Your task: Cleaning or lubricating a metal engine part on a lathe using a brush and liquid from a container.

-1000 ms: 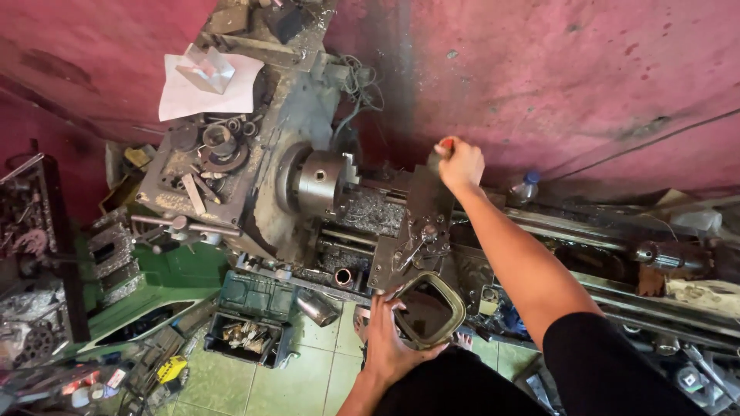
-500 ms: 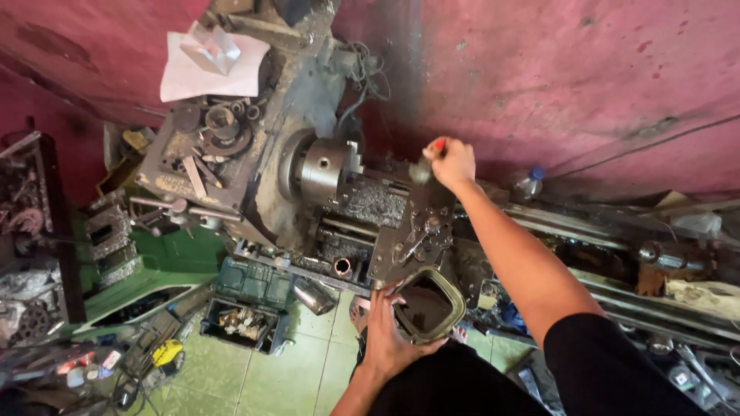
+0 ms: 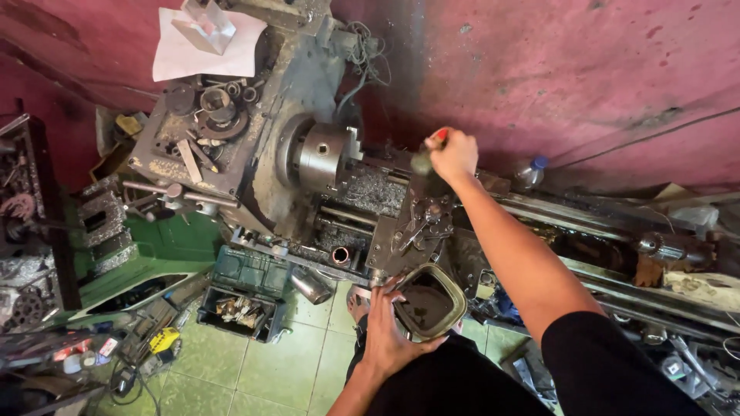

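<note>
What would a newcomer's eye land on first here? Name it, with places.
The grimy metal lathe fills the middle, its round chuck gleaming against the red wall. The right hand grips a red-tipped tool above the carriage, while the left hand holds a rounded metal frame at the near edge.

paper [image 3: 202, 48] on lathe [image 3: 308, 177] | crate [image 3: 245, 291] below (on floor)
</note>
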